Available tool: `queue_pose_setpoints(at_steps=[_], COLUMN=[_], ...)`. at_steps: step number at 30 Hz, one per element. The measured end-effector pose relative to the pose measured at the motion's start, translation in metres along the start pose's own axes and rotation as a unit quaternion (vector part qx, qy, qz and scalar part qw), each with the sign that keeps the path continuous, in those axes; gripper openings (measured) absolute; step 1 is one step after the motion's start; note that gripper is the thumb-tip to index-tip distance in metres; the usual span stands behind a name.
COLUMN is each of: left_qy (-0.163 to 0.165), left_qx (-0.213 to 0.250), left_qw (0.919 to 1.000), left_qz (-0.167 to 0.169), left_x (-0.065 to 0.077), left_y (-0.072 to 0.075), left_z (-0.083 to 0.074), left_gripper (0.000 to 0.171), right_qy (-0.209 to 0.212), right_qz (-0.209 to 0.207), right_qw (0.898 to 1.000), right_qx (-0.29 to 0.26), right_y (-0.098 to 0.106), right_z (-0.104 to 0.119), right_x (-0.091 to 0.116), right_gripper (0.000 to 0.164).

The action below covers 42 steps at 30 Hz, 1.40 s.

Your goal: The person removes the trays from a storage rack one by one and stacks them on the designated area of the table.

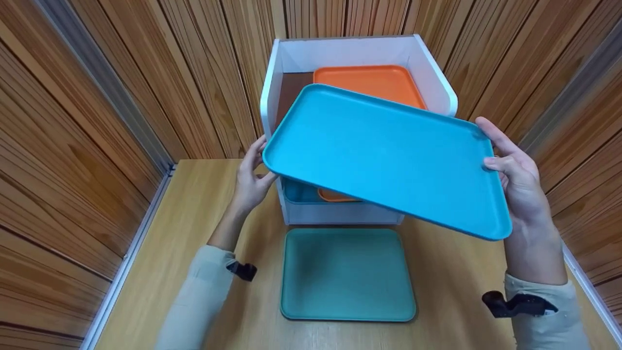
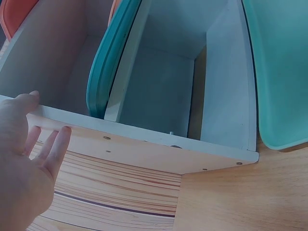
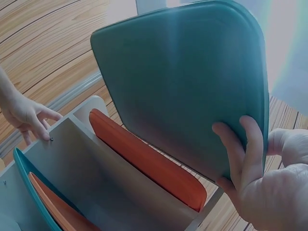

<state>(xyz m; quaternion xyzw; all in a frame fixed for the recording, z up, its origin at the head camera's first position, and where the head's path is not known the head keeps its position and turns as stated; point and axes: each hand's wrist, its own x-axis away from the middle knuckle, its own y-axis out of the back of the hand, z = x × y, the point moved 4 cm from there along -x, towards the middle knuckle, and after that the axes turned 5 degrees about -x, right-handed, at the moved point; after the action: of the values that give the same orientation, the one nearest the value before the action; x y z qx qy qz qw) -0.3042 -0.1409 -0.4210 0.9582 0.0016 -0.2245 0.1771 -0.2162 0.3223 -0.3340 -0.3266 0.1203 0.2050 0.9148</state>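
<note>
A blue tray [image 1: 388, 155] is held up, tilted, in front of the white shelf unit [image 1: 335, 214]. My right hand [image 1: 522, 180] grips its short right edge, thumb on the upper face and fingers underneath; in the right wrist view fingers [image 3: 245, 154] spread over its shaded underside. My left hand [image 1: 252, 175] rests on the unit's left side panel. In the left wrist view the thumb lies over the panel's edge, with loosely extended fingers [image 2: 57, 149] against the outer face. An orange tray [image 1: 369, 80] lies on the unit's upper level, partly hidden by the blue tray.
On the table [image 1: 209, 194], a green tray [image 1: 347, 274] lies flat in front of the unit. The lower level holds another blue tray [image 1: 299, 192] with an orange tray [image 1: 333, 196] on it. Wood-patterned walls [image 1: 204, 73] stand behind and on both sides.
</note>
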Motion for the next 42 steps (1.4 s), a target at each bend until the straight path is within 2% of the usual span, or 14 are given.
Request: queue_pose_setpoints(at_steps=[4, 8, 13, 16, 20, 24, 32, 34, 37, 41, 42], left_qy=[0.001, -0.001, -0.023, -0.025, -0.011, 0.001, -0.002, -0.003, -0.003, 0.001, 0.001], left_qx=[0.009, 0.02, 0.033, 0.037, 0.036, 0.035, 0.022, 0.022, 0.023, 0.021, 0.019], left_qw=[1.0, 0.9998, 0.9991, 0.9989, 0.9992, 0.9993, 0.9997, 0.9997, 0.9997, 0.9997, 0.9997], left_qz=[-0.001, 0.001, 0.01, 0.015, 0.014, 0.013, 0.012, 0.011, 0.012, 0.012, 0.012], left_x=[0.0, 0.001, 0.001, 0.001, 0.0, 0.001, 0.001, 0.001, 0.0, -0.001, -0.001], left_y=[0.0, 0.0, 0.002, 0.002, 0.002, 0.001, -0.001, 0.0, 0.0, 0.0, 0.0], left_z=[0.0, -0.002, -0.004, -0.005, -0.005, -0.008, -0.004, -0.005, -0.003, 0.0, 0.001], left_gripper=[0.07, 0.07, 0.082, 0.086, 0.08, 0.076, 0.071, 0.071, 0.071, 0.071, 0.071], right_qy=[-0.044, -0.075, -0.093, -0.096, -0.106, -0.111, -0.117, -0.115, -0.101, -0.091, -0.091], right_qz=[0.044, 0.066, 0.06, 0.071, 0.089, 0.089, 0.061, 0.062, 0.092, 0.141, 0.146], right_qw=[0.996, 0.991, 0.993, 0.991, 0.988, 0.989, 0.99, 0.989, 0.99, 0.985, 0.984], right_qx=[-0.055, -0.089, -0.039, -0.052, -0.073, -0.036, 0.059, 0.067, 0.024, -0.041, -0.042], right_y=[0.002, 0.004, 0.003, 0.003, 0.003, 0.0, -0.005, -0.004, -0.002, -0.002, -0.002], right_z=[-0.002, -0.005, -0.009, -0.01, -0.011, -0.012, -0.014, -0.015, -0.018, -0.023, -0.024], right_x=[-0.002, -0.002, 0.001, 0.003, 0.006, 0.011, 0.02, 0.021, 0.022, 0.024, 0.024], right_gripper=[0.059, 0.06, 0.06, 0.06, 0.062, 0.062, 0.06, 0.061, 0.063, 0.067, 0.067])
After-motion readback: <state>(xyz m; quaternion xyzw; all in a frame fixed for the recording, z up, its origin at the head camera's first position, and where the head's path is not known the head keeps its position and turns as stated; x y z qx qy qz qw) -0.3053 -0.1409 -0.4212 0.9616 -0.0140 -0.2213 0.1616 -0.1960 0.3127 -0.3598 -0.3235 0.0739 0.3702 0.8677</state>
